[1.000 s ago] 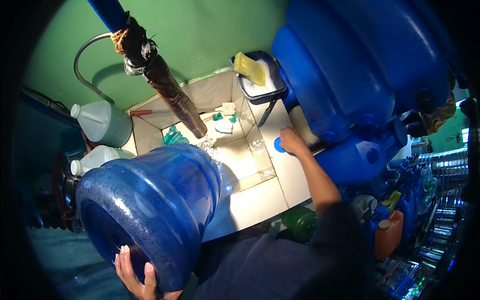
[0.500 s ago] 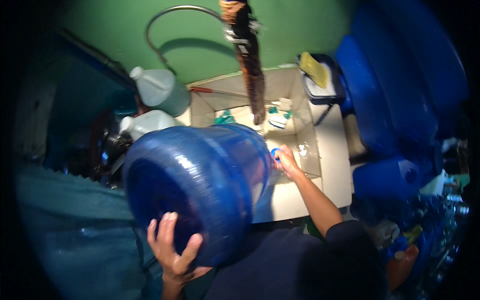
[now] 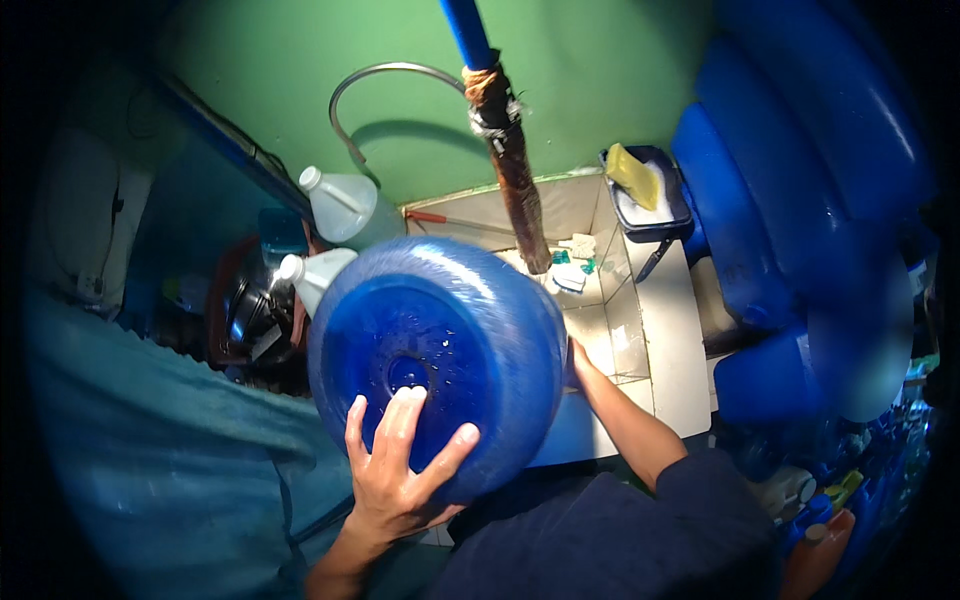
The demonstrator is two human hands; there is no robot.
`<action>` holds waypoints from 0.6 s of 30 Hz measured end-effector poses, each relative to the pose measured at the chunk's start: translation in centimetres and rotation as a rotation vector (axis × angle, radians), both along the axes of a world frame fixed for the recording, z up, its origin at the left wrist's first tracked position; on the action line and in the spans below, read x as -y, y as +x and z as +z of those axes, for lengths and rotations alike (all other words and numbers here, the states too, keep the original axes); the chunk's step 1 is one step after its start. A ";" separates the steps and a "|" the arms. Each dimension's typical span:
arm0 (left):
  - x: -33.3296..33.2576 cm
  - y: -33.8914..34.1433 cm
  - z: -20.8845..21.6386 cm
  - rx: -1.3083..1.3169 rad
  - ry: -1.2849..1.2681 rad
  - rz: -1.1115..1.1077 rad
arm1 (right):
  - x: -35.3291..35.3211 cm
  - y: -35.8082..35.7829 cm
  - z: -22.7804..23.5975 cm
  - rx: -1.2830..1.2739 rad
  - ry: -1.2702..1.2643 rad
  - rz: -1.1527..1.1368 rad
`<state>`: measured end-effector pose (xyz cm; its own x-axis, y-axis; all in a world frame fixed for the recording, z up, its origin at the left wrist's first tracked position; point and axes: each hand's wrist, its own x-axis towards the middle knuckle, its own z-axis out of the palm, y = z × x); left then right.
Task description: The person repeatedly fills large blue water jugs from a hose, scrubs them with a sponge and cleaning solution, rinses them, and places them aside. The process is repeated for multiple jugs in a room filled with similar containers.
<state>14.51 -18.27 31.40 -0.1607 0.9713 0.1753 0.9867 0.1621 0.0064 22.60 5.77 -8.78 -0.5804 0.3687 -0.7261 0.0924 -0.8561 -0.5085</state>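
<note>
Teal cloth (image 3: 180, 430): hangs in folds along the left side.
White jugs (image 3: 345, 205): two capped, translucent ones; the nearer is partly hidden behind the bottle.
Left hand (image 3: 400, 475): fingers spread wide and laid against the bottle's base, bracing it rather than wrapped round it; the skin shines as if wet.
Bottle's place: between the jugs and the tiled basin, tilted, its base toward the wearer and its far end out of sight.
Bottle's risk: it could roll or slide off, I judge, since splayed wet fingers on a smooth, broad base give little to grip; a swing might also knock the nearer jug.
Bottle's look: large blue bottle (image 3: 440, 320), see-through plastic, round and ribbed, with a recessed base, a small central ring and pale specks that may be drops.
Wrapped pipe (image 3: 520, 185): comes down over the tiled basin (image 3: 628, 340); bumping it looks possible if the bottle is lifted carelessly.
Right hand (image 3: 577, 362): mostly behind the bottle; I cannot tell how far its fingers are closed or what they hold.
Yellow sponge (image 3: 634, 178): rests in a dark tub (image 3: 680, 215) at the pale worktop (image 3: 675, 340).
Blue containers (image 3: 730, 180): big, grouped at far right.
</note>
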 end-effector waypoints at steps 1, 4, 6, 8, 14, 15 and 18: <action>0.3 -0.5 0.0 0.114 0.057 0.027 | 0.4 0.4 -0.5 -0.010 -0.085 -0.046; 2.2 -0.5 0.4 0.101 0.157 0.126 | 1.5 1.0 -2.0 -0.131 -0.237 -0.161; 3.1 -0.2 0.7 0.096 0.135 0.084 | 2.1 0.8 -2.7 -0.185 -0.306 -0.210; 3.2 0.2 0.5 0.133 0.125 0.075 | 2.6 0.0 -3.1 -0.240 -0.355 -0.274; 4.1 -0.3 -0.7 0.066 0.275 0.089 | 1.2 -1.7 -2.8 -0.336 -0.489 -0.572; 5.5 -0.1 -0.4 0.113 0.334 0.110 | 0.6 -1.2 -2.4 -0.341 -0.504 -0.632; 8.9 -1.5 -0.4 0.353 0.382 0.468 | -1.7 1.9 0.0 -0.544 -0.343 -0.521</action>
